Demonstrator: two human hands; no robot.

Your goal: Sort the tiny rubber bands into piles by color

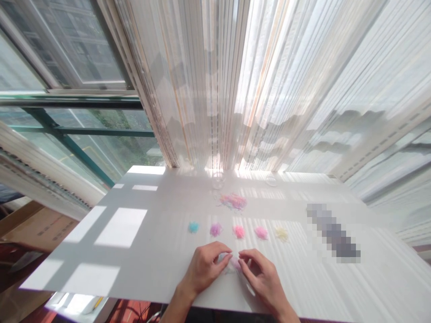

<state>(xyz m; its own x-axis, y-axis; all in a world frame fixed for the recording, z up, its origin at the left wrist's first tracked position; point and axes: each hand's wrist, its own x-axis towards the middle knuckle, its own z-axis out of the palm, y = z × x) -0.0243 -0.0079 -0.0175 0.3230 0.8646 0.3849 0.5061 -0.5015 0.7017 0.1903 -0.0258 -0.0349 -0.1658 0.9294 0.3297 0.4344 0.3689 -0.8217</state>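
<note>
My left hand (208,265) is curled near the table's front edge, its thumb and fingertips pinched together; anything between them is too small to make out. Facing it, my right hand (261,274) also holds a pinch, and its contents cannot be told. Between and below the fingertips lies a small pile of pale lilac and whitish bits (230,265), partly hidden by the hands. Beyond them runs a row of small piles: teal (193,227), purple (216,229), coral pink (239,231), light pink (261,232) and pale yellow (282,233). A larger mixed pink heap (233,202) lies farther back.
A clear round container (218,180) and a clear round lid-like piece (271,181) rest near the back of the white table (161,251). A blurred-out dark object (333,231) lies at the right. Curtains hang behind; a cardboard box (37,226) stands left, below the tabletop.
</note>
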